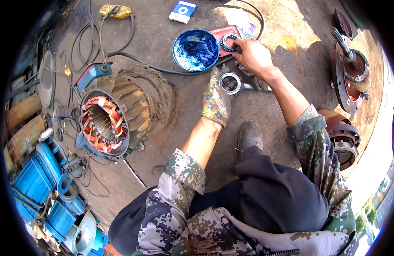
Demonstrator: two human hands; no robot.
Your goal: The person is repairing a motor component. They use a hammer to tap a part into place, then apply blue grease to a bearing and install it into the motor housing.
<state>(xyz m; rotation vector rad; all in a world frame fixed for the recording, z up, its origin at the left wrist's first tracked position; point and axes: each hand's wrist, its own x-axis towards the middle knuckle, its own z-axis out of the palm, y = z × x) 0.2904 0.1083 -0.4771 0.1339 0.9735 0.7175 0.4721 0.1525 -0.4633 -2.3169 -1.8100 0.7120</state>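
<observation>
My bare right hand (253, 56) pinches the near right edge of a ball bearing (223, 43), which rests on a red, flat piece (224, 32). My left hand (215, 100), in a patterned, soiled glove, points away from me along the left side of a metal part with a bright ring end (230, 92). Its fingers are partly hidden by that part, so whether they grip it cannot be told. Just beyond the left fingertips sits a round bowl (196, 50) smeared inside with blue grease. Dark metal pieces lie under my right wrist.
A motor housing with red-wrapped windings (104, 123) stands at left. Behind it, a black cable (156, 67) runs past the bowl; a yellow control box (116, 11) lies farther off. Blue motor parts (39, 177) crowd the lower left. At right are a flanged shaft piece (352, 72) and metal rings (344, 138).
</observation>
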